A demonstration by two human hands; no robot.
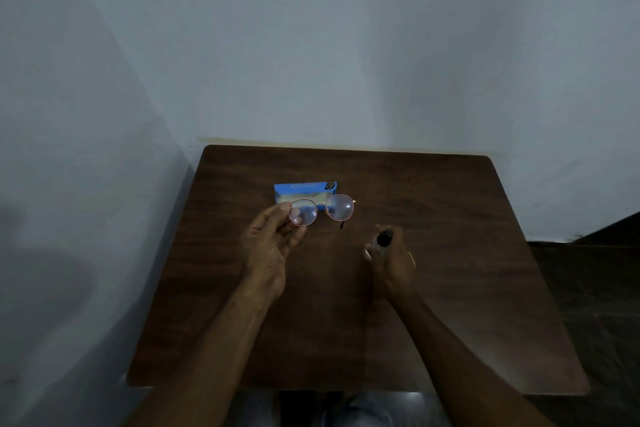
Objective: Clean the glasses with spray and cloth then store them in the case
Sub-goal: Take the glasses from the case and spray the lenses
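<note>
Noting layout, largest item first. The dark wood surface fills the lower frame, against a pale wall. Both arms reach over it, with the left grip and right grip raised above the wood.

- The blue glasses case lies flat on the surface towards the far edge, partly seen through the lenses.
- The round, red-rimmed glasses are in the air in front of the case. The left grip pinches them at the outer rim of one lens, and the lenses face the camera.
- A small spray bottle is in the right grip, whose fingers are curled round it. Its dark top is up, near the glasses but not touching them.

Judged step: spraying the lenses.

- Keep the pinch on the rim, never on the glass.
- Turn the nozzle squarely at one lens and give a short press, then do the other lens.
- Angle the mist away from the case.
- Hold the frame steady, as a one-sided pinch lets it swing.

Not resolved in this dim light:

- No cloth is in view.
- The nozzle direction cannot be read, and fingers cover the bottle body.
- Whether the lenses are wet yet, and whether the case is open or shut, cannot be told.
- Only one temple tip shows, below the lens on the right of the frame.
</note>
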